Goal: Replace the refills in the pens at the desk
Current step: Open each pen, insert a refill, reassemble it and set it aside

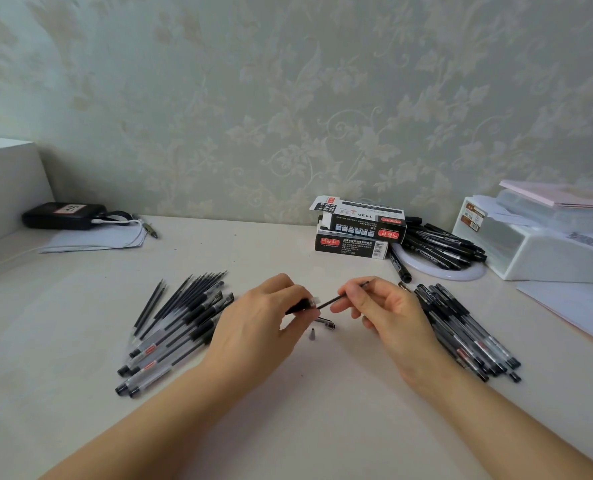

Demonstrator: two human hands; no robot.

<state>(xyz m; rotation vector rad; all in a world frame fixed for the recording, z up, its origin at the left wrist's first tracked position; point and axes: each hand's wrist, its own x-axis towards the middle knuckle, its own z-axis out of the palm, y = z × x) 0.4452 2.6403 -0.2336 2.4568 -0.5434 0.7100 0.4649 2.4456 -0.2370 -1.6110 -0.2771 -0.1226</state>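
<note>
Head view: left hand (267,327) grips a pen barrel (300,305) above mid-desk; right hand (388,317) pinches a thin refill (343,296), one end at the barrel's mouth (going in or coming out, cannot tell). A cap (326,323) and a small tip (312,334) lie on the desk (80,323) just under the hands. Pens (170,337) and loose refills (184,294) fan out at left; a second pile (468,337) sits at right. Judged mid-task, many pens likely left. Boxes (357,226) stand against the floral wallpaper (288,98).
</note>
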